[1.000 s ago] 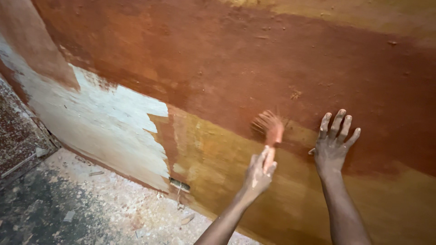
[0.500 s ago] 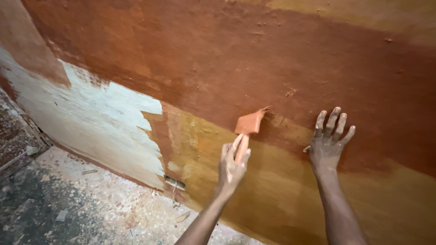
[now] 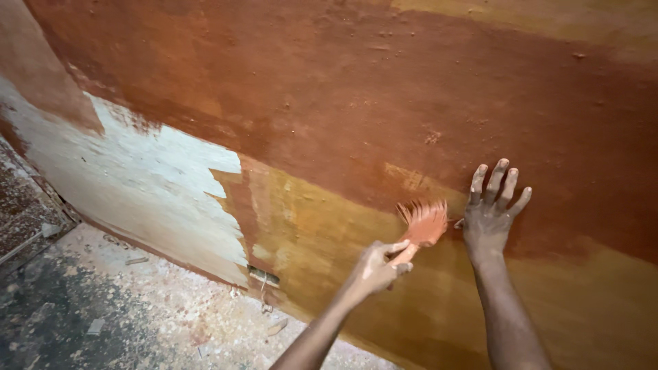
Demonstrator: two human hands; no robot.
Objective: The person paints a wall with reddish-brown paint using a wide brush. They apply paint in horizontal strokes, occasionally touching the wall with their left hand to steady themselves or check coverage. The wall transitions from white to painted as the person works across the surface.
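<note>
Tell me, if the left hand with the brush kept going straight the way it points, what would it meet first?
Probably the wall. The left hand points the brush up toward it, and the splayed bristles seem already at the red-brown paint, beside the right hand. Depth is hard to judge.

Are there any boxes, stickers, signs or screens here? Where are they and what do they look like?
None in view. Only a wall painted reddish-brown over yellow and white, a paint-covered brush in the left hand, the right hand flat on the wall, and a speckled floor.
</note>
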